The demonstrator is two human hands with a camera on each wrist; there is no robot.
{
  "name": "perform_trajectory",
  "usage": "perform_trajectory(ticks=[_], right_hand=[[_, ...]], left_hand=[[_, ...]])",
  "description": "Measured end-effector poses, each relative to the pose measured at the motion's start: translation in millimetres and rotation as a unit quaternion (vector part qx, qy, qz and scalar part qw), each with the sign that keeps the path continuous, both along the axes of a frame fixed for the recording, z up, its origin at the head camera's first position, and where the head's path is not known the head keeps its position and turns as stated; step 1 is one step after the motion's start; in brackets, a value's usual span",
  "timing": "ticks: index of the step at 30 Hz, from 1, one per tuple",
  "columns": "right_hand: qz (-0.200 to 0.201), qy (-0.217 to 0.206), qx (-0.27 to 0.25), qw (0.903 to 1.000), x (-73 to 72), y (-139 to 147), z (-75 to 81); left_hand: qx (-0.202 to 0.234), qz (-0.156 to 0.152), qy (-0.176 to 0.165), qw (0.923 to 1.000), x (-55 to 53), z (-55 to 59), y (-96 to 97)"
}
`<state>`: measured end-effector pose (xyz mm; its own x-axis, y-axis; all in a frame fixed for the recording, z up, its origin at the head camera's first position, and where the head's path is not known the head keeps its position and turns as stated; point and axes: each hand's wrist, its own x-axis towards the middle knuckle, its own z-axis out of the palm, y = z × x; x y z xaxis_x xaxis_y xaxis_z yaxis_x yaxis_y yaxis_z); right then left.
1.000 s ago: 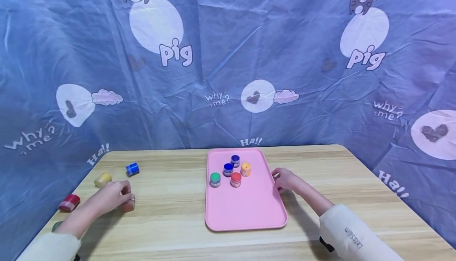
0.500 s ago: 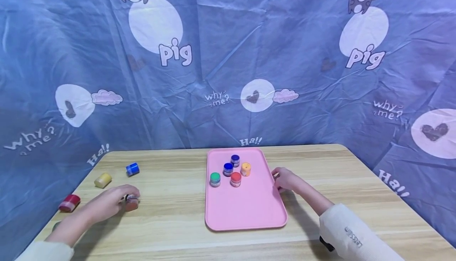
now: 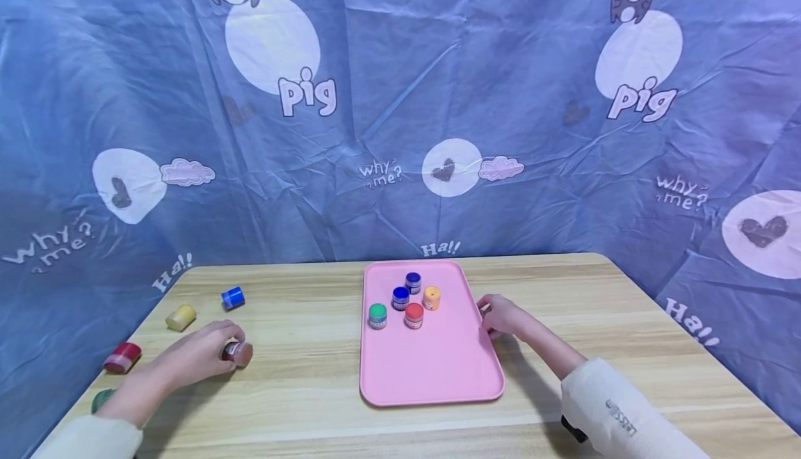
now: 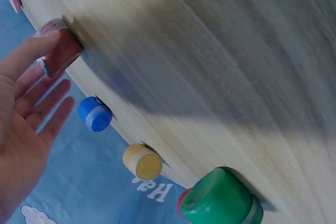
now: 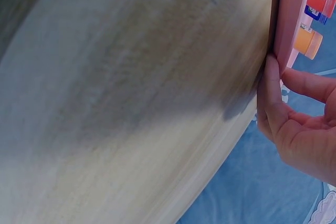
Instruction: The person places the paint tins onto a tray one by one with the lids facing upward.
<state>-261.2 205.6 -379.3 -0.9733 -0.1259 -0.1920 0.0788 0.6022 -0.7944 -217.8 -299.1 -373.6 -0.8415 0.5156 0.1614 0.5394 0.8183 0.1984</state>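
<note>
My left hand pinches a small brown paint jar between thumb and forefinger, its round end turned to the right. In the left wrist view this jar sits close over the wooden tabletop, and the other fingers are spread apart behind it. My right hand grips the right edge of a pink tray, thumb on the rim and fingers beneath. Upright on the tray stand a green jar, a red jar, an orange jar and two dark blue jars.
More jars lie on their sides at the table's left: a blue jar, a yellow jar, a red jar and a green jar, partly behind my left forearm in the head view. A blue printed cloth hangs behind the table.
My left hand has shifted slightly right with the brown jar, and the jar has tipped so its round end faces right. The right hand and tray stay put.
</note>
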Motion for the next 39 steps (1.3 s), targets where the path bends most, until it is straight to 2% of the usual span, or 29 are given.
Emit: perform_trajectory(ticks=[7,12,15,16,19,22,23,27,35,39], right_hand=[[-0.001,-0.001,0.003,1.0000,-1.4,0.9,-1.6],[-0.008,-0.004,0.004,1.0000,-3.5,0.8,-1.8],[0.001,-0.007,-0.001,1.0000,-11.7,6.6,-10.4],[0.018,0.000,-0.015,0.9997,-19.1,12.9,-19.5],[0.030,-0.003,-0.015,0.9994,-23.8,16.7,-24.7],[0.019,-0.006,-0.013,0.9997,-18.3,12.4,-17.8],[0.003,-0.012,0.001,0.9999,-10.7,6.2,-8.5],[0.002,0.000,0.013,0.9999,-0.6,1.0,1.5],[-0.004,-0.008,0.002,1.0000,1.3,0.1,2.6],[0.001,-0.006,-0.002,1.0000,0.8,0.4,2.5]], left_hand=[[0.009,-0.064,-0.044,0.9969,-7.6,-2.4,5.6],[0.000,-0.060,-0.041,0.9973,-9.7,-2.1,8.8],[-0.008,-0.056,-0.028,0.9980,-9.0,-1.5,10.1],[-0.010,-0.055,-0.021,0.9982,-8.8,-1.4,10.3],[-0.011,-0.054,-0.022,0.9982,-8.2,-0.3,12.0],[-0.009,-0.057,-0.028,0.9979,-8.7,0.8,14.9],[-0.007,-0.059,-0.031,0.9977,-8.9,1.3,16.2],[-0.007,-0.063,-0.034,0.9974,-11.1,3.0,21.9],[0.005,-0.062,-0.021,0.9978,-13.9,5.8,36.9],[0.019,-0.075,-0.018,0.9968,-16.3,9.1,44.8]])
